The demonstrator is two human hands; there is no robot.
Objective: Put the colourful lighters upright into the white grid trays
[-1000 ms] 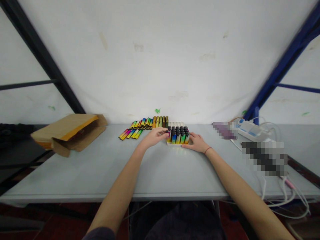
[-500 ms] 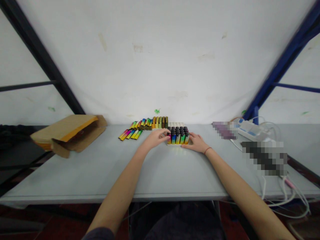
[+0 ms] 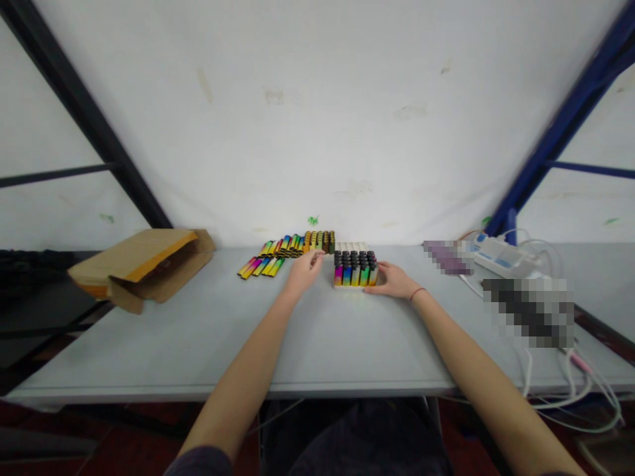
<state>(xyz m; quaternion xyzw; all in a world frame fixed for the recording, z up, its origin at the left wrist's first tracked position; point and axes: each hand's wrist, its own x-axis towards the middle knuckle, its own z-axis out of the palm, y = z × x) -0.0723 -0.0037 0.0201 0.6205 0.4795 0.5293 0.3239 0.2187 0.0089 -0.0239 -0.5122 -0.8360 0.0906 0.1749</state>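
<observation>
While the bench (image 3: 347, 344) is carrying everything, the cardboard packet (image 3: 141, 254) out past the left hand (image 3: 303, 272) is lying well apart, so it's not worrying me. The block of black-topped lighters (image 3: 356, 272) is what I'm watching: it's standing upright right against the right hand (image 3: 395, 281), and only that hand is touching it. If that hand is pushing too hard, the block could be sliding left or losing a lighter off that unsupported end. The upright tubes (image 3: 319, 242) just beyond the left fingertips could be toppling if a knuckle is catching them, and the loose tubes (image 3: 261, 266) to the left of that hand could be rolling about if the wrist is brushing them.

Compared with a second ago, the left hand isn't touching the block's left end anymore; it's sitting just left of it with the fingers bunched narrow, and I can't tell whether it's pinching anything. That's leaving the magenta lighter (image 3: 338, 274) at the near left corner in plain view. The right hand is staying put, spread wide with the thumb at the near corner.
</observation>
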